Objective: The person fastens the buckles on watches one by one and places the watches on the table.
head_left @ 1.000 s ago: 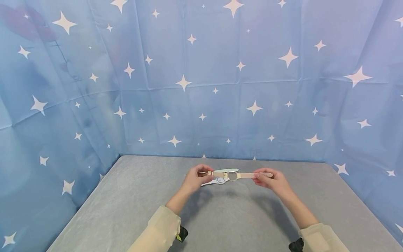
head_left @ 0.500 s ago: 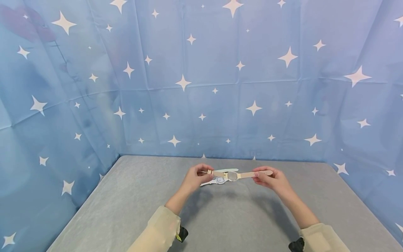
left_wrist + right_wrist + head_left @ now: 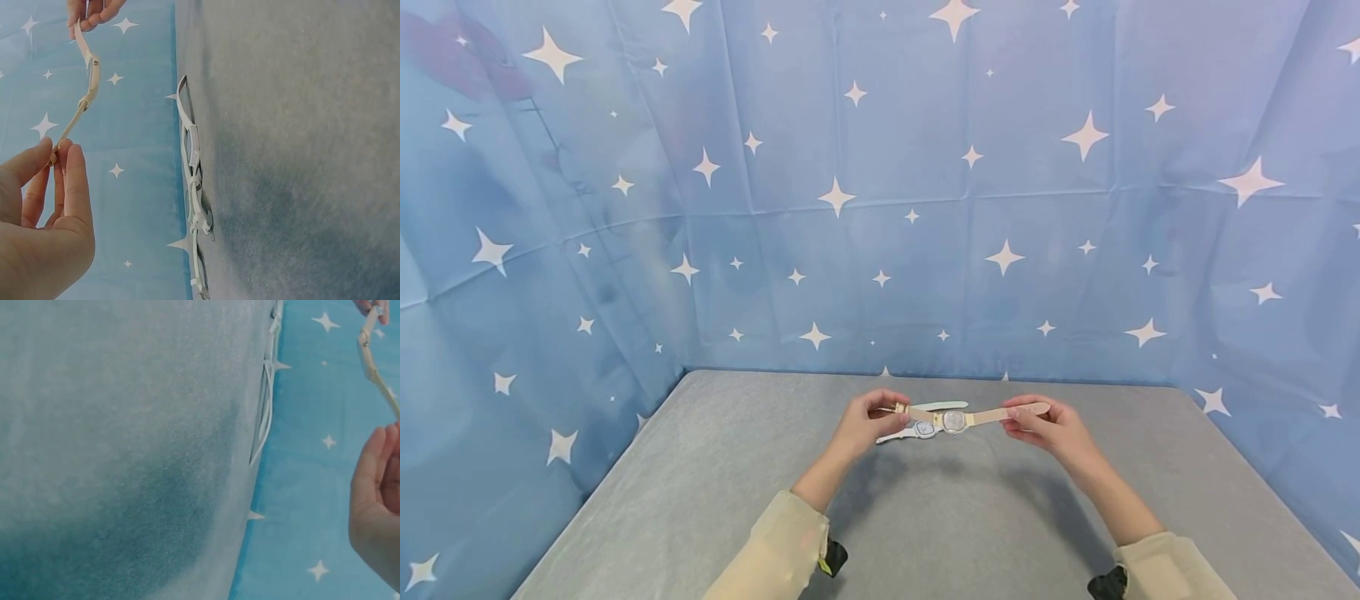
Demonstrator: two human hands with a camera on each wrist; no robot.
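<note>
A wristwatch (image 3: 955,421) with a beige strap and gold-coloured fittings is stretched out sideways above the table in the head view. My left hand (image 3: 859,429) pinches its buckle end between thumb and fingers. The tip of the strap is held by my right hand (image 3: 1051,432). In the left wrist view the beige watch (image 3: 94,78) sags a little between both hands and is clear of the table. Behind it lies a white watch (image 3: 924,429), and a pale green strap (image 3: 953,405) shows beyond that. Part of both is hidden by the held watch and my left hand.
The grey table (image 3: 760,467) spreads out around the hands, with their shadows on it. Along its far edge hangs a blue cloth (image 3: 910,150) with white stars. In the left wrist view the light-coloured watches (image 3: 192,147) lie close together on the table.
The held watch has tilted slightly, so its dial shows more clearly now. Its right end has risen a touch. Both hands keep the same hold, and the watches on the table stay put.
</note>
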